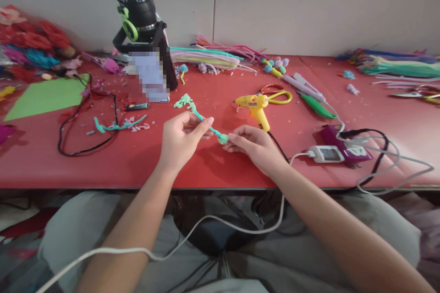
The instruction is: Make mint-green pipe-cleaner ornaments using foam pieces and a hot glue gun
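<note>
A teal pipe cleaner stem (215, 132) runs slantwise between my hands over the red tabletop. My left hand (184, 135) pinches it along its middle, thumb on top. At its lower right end is a pale green fuzzy tuft (223, 139), which the fingertips of my right hand (250, 145) grip. Beyond my left fingers, light green curled pieces (185, 101) show near the stem's upper end; whether they are attached I cannot tell. A yellow glue gun (255, 109) lies just past my right hand, its nozzle toward the left.
A black bottle (140, 23) stands at back left. Pipe cleaner bundles (206, 57) lie along the wall. Scissors (280, 96) rest behind the glue gun. A purple power strip (343, 146) with a white charger (326, 154) sits at right. A white cable (206, 217) crosses my lap.
</note>
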The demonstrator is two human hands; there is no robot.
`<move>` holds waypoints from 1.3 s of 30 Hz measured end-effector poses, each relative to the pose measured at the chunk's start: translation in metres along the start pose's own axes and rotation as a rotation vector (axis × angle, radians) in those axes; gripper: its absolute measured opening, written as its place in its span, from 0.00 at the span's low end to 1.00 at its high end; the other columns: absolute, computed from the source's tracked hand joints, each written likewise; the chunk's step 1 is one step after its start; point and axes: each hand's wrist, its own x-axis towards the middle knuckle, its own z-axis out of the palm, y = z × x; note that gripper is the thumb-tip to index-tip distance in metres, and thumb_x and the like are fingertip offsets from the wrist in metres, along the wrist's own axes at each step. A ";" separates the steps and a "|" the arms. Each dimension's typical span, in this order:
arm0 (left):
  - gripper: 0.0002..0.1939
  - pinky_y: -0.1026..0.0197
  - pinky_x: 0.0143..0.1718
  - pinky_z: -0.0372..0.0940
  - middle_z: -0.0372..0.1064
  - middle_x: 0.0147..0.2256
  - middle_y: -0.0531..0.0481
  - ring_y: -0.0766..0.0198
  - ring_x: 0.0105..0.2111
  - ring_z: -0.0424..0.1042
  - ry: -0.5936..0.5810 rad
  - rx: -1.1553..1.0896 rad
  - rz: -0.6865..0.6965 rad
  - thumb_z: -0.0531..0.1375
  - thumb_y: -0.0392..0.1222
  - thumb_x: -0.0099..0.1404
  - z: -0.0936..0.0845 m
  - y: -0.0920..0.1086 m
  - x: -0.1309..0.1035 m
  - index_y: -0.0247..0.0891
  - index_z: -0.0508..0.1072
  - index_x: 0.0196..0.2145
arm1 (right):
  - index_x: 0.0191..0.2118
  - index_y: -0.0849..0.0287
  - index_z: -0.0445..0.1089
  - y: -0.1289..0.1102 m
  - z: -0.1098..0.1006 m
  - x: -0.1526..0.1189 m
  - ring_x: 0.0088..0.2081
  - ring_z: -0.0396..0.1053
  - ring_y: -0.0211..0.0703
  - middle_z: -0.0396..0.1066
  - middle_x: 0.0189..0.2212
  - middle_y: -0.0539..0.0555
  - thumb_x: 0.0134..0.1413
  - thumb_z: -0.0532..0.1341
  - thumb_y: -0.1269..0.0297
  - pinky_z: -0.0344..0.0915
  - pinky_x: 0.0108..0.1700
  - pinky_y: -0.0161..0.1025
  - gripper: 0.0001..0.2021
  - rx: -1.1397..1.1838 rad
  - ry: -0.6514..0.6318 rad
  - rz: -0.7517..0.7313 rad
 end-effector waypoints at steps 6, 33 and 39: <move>0.14 0.65 0.30 0.79 0.76 0.24 0.52 0.61 0.25 0.81 0.008 0.022 -0.004 0.72 0.46 0.61 0.000 0.000 0.000 0.37 0.74 0.27 | 0.31 0.58 0.70 0.000 0.000 -0.001 0.32 0.77 0.39 0.78 0.27 0.51 0.46 0.76 0.51 0.74 0.40 0.39 0.20 -0.034 0.004 -0.041; 0.14 0.62 0.33 0.79 0.77 0.27 0.50 0.60 0.28 0.81 -0.055 0.044 0.001 0.72 0.49 0.61 0.004 0.001 -0.007 0.37 0.76 0.30 | 0.28 0.56 0.65 0.005 0.002 0.000 0.32 0.78 0.44 0.76 0.25 0.52 0.47 0.74 0.50 0.72 0.38 0.41 0.20 -0.191 0.074 -0.089; 0.12 0.58 0.39 0.78 0.81 0.33 0.48 0.56 0.35 0.82 -0.063 0.171 0.057 0.72 0.48 0.60 0.004 -0.005 -0.006 0.39 0.80 0.35 | 0.29 0.55 0.67 0.006 0.003 0.000 0.34 0.78 0.46 0.77 0.27 0.53 0.47 0.73 0.47 0.75 0.43 0.45 0.20 -0.165 0.080 -0.080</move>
